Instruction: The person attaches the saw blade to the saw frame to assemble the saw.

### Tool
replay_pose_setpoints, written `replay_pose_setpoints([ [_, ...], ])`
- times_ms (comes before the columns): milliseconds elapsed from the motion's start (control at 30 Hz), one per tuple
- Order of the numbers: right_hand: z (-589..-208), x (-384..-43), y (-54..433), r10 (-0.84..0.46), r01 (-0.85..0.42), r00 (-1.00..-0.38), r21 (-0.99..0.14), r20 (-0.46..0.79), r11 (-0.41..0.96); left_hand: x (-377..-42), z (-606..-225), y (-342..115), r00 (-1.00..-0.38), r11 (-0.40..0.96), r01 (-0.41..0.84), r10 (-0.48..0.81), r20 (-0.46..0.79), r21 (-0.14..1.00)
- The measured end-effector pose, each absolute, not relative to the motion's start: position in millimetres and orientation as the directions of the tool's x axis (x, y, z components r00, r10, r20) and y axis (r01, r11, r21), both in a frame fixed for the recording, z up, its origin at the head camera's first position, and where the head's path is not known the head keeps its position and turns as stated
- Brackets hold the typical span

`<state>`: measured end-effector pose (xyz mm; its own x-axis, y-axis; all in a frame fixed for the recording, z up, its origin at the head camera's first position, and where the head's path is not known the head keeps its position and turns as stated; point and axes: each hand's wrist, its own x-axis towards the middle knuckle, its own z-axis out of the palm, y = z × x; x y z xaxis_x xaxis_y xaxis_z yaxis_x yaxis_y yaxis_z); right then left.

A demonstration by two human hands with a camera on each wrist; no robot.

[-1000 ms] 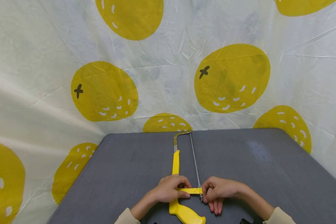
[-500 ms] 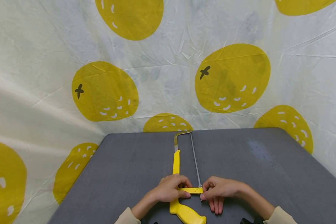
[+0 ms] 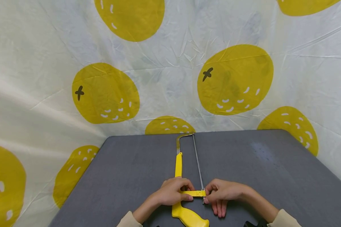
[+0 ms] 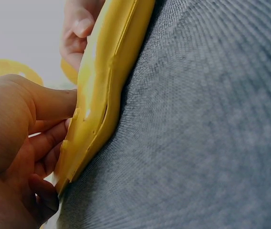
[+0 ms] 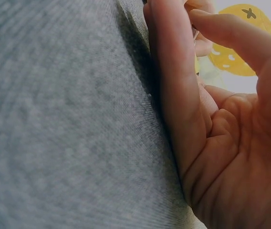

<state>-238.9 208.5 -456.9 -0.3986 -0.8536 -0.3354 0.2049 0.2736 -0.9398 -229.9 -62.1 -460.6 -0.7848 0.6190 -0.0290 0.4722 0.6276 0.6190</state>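
Observation:
A yellow hacksaw point(image 3: 188, 216) lies on the grey table, its handle towards me and its thin blade point(image 3: 198, 162) along the right side. My left hand point(image 3: 173, 190) holds the yellow frame where the short crosspiece branches off, thumb on the near side and fingers on the far side. In the left wrist view the hacksaw's handle point(image 4: 95, 95) rests close along the cloth. At the crosspiece's right end, my right hand point(image 3: 224, 190) pinches the small metal tension screw point(image 3: 203, 200) between thumb and index finger. Its other fingers extend down to the table. The right wrist view mostly hides the screw behind fingers.
The grey cloth-covered table point(image 3: 136, 164) has rounded far corners. Behind it and at both sides hangs a pale curtain point(image 3: 170, 85) printed with big yellow fruit. The hacksaw's curved front end reaches almost to the table's far edge.
My right thumb has come down onto the tension screw, which now shows turned and partly covered. The left hand and the hacksaw have stayed in place.

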Motion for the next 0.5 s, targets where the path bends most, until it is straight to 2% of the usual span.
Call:
replay_pose_setpoints([
  [500,-463.6,-236.6,207.3,-0.869,0.178,-0.388,-0.950,-0.308,0.257,-226.0,-463.4,-62.4,-0.792,0.633,0.465,0.610,-0.028,0.619],
])
